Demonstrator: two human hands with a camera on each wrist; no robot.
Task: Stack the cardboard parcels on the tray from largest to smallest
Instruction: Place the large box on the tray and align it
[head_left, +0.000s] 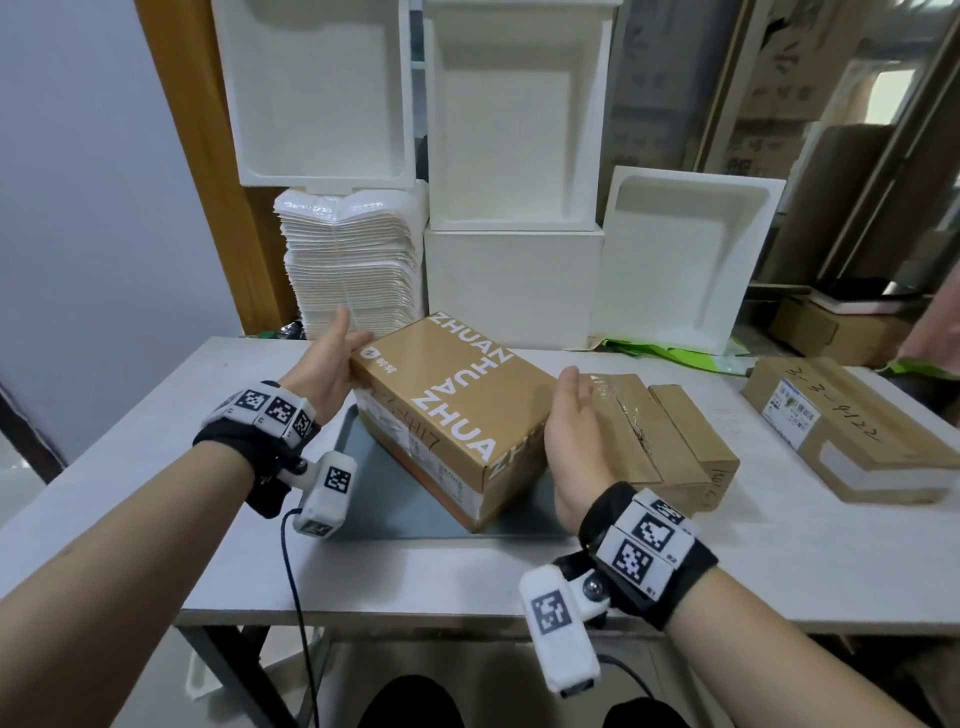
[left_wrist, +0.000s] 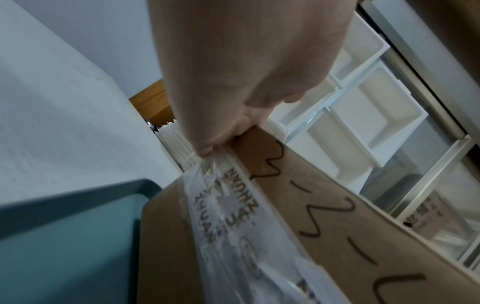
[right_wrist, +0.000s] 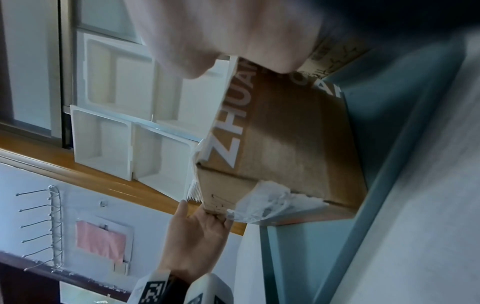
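Two hands are pressed against a large brown printed cardboard parcel (head_left: 452, 410), tilted over a grey-blue tray (head_left: 415, 512): left hand (head_left: 324, 371) gripping its corner, right hand (head_left: 571, 441) flat with straight fingers. It could slip and land askew.

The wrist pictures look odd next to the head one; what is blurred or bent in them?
Left wrist view: the hand fills the frame, soft and blurred. Right wrist view: dark top corner, box lettering smeared. Head view: sharp, but edges bow outward.

- The printed parcel (head_left: 447, 410) fills your tray's (head_left: 348, 441) middle; its left strip is bare.
- Two parcels (head_left: 654, 441) (head_left: 841, 431) block the table's (head_left: 779, 566) right side; the front edge is open.
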